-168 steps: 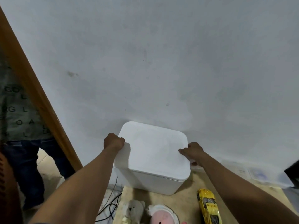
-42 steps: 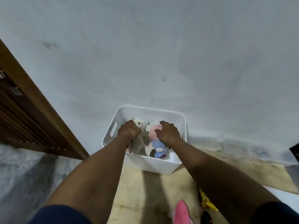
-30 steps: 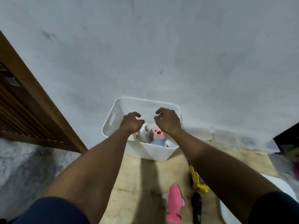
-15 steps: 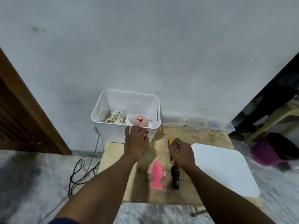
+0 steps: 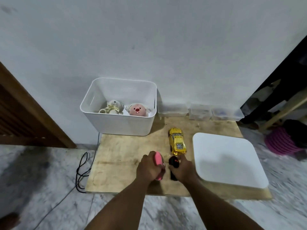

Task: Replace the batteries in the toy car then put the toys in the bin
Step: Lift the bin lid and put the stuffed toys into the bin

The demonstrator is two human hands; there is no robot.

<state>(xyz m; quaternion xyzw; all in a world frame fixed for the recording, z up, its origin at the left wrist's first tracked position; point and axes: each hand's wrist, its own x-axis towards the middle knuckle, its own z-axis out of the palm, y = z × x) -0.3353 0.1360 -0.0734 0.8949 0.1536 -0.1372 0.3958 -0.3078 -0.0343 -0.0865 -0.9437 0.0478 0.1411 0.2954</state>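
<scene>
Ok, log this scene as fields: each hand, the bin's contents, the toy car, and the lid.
left hand: grips pink fish toy
right hand: grips black remote
bin: open, holds cream bear plush and pink-faced plush
toy car: yellow, on wooden board, right of bin, in neither hand
lid: flat on board, right of car

Toys (image 5: 137,110) in bin (image 5: 119,125), car (image 5: 177,141) left of apparent lid (image 5: 227,160)

Bare pale wooden table (image 5: 119,151) runs unobstructed up to the open-topped white plastic bin (image 5: 119,125). On the right, the shiny yellow toy car (image 5: 177,141) and the flat white plastic lid (image 5: 227,160) block passage.
</scene>
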